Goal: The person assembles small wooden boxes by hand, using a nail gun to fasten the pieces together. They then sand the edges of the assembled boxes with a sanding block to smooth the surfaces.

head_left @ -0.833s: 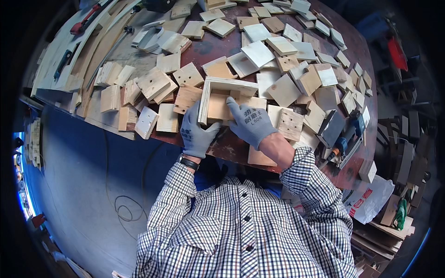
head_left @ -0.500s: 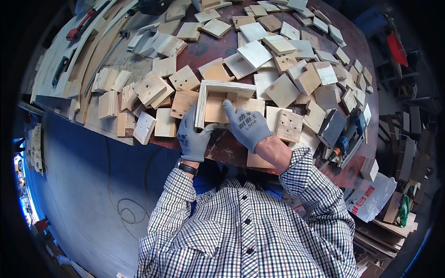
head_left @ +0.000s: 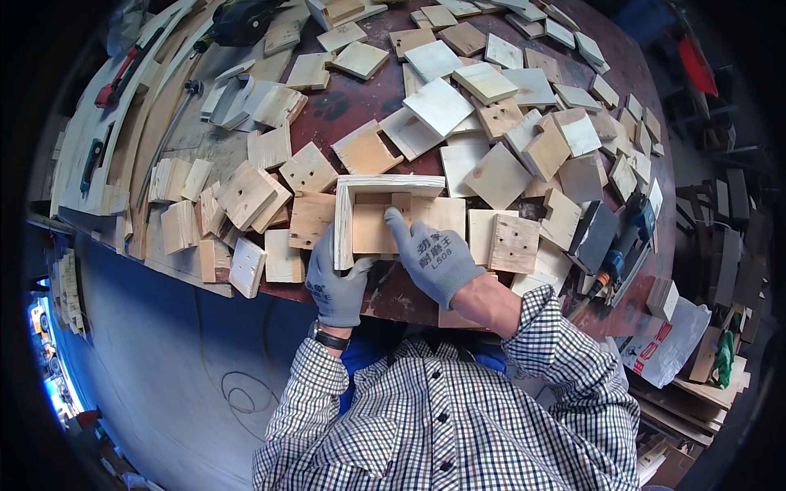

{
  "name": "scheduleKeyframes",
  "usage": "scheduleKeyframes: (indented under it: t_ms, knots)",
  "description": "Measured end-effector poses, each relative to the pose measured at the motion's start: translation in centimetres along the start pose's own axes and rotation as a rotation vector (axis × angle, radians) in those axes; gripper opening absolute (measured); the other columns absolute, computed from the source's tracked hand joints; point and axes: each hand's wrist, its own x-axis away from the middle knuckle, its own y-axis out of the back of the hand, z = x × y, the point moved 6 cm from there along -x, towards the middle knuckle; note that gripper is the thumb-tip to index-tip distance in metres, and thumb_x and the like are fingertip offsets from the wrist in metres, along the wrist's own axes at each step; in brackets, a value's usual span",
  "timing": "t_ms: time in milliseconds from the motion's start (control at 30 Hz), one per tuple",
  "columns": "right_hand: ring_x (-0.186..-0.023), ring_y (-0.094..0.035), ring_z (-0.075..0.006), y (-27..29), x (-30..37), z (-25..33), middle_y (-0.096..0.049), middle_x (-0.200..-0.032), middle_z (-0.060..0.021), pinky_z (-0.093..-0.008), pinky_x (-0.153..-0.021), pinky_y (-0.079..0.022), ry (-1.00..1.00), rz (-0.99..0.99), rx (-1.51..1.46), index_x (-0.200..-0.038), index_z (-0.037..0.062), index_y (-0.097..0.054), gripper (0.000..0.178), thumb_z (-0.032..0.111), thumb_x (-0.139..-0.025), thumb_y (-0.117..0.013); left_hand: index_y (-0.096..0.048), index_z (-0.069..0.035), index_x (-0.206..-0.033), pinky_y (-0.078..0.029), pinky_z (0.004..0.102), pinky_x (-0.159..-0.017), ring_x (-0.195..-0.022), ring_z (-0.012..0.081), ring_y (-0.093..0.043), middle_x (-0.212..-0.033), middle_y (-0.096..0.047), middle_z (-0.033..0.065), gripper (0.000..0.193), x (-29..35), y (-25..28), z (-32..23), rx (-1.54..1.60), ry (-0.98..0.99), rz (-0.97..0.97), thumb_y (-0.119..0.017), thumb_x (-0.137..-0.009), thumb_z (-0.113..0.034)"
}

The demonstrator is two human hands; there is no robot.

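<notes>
An L-shaped corner of two plywood boards (head_left: 391, 186) stands on edge near the front of the workbench. My left hand (head_left: 337, 285), in a grey work glove, is closed round the left board, with its thumb by the lower end. My right hand (head_left: 440, 260), gloved too, reaches into the corner from the right. Its thumb lies on a small wooden block (head_left: 401, 202) just inside the far board; its other fingers are curled mostly out of sight. Flat wooden pieces (head_left: 447, 214) lie under and beside the corner.
Many loose wood squares (head_left: 439, 106) cover the dark red bench (head_left: 336, 106). A power drill (head_left: 612, 263) lies at the right, near a black block (head_left: 589, 236). Long boards (head_left: 123, 135) and a red-handled tool (head_left: 106, 94) are at the left; a white plastic bag (head_left: 667, 348) hangs at the right edge.
The plywood corner and both hands sit lower in the picture, as does much of the bench, so the view itself has shifted. My grip looks much the same.
</notes>
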Motion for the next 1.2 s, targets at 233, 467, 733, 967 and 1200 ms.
scheduleKeyframes:
  t_ms: [233,467,733,967,1200]
  knots:
    - [-0.085,-0.072,-0.0356,-0.1,0.3,-0.7,-0.065,-0.102,-0.0191,-0.0437,-0.072,-0.058,0.054,-0.086,-0.122,-0.157,0.0003,-0.036,0.066,0.008,-0.096,-0.060,-0.057,-0.002,-0.139,-0.058,0.0442,-0.094,-0.111,0.0380,-0.070,-0.124,-0.070,0.0192,0.081,0.4,-0.2,0.2,-0.049,0.050,0.026,-0.087,-0.081,-0.050]
    - [-0.089,-0.074,-0.0378,0.3,-0.2,-0.4,-0.068,-0.107,-0.0237,-0.0459,-0.076,-0.060,0.050,0.046,-0.076,-0.158,-0.0012,-0.033,0.063,0.009,-0.100,-0.055,-0.054,0.000,-0.142,-0.058,0.0446,-0.092,-0.109,0.0381,-0.071,-0.123,-0.070,0.0205,0.090,0.7,-0.3,0.4,-0.057,0.035,0.001,-0.088,-0.079,-0.054]
    - [-0.093,-0.076,-0.0381,2.1,-0.4,-0.3,-0.073,-0.111,-0.0241,-0.0480,-0.079,-0.059,0.008,0.176,-0.074,-0.159,0.0022,-0.033,0.065,0.021,-0.102,-0.056,-0.059,-0.007,-0.141,-0.049,0.0458,-0.102,-0.128,0.0360,-0.054,-0.148,-0.050,0.0163,0.074,1.8,1.7,-5.4,-0.264,-0.412,-0.188,-0.092,-0.076,-0.021]
    - [-0.110,-0.074,-0.0360,4.8,-0.7,-2.6,-0.075,-0.124,-0.0159,-0.0476,-0.093,-0.056,-0.078,0.371,-0.165,-0.164,0.0297,-0.037,0.065,0.030,-0.101,-0.052,-0.052,-0.004,-0.150,-0.056,0.0425,-0.092,-0.116,0.0315,-0.063,-0.152,-0.053,0.0155,0.055,2.4,-2.2,-7.7,-0.491,-0.209,0.343,-0.063,-0.097,-0.014]
    - [-0.119,-0.069,-0.0379,5.6,-1.3,-3.3,-0.070,-0.134,-0.0189,-0.0472,-0.099,-0.055,-0.063,0.386,-0.229,-0.161,0.0347,-0.044,0.064,0.019,-0.099,-0.049,-0.061,-0.002,-0.133,-0.062,0.0277,-0.068,-0.088,0.0145,-0.070,-0.127,-0.063,0.0094,0.041,0.2,-3.8,-7.0,-0.812,-0.367,0.338,-0.064,-0.095,-0.019]
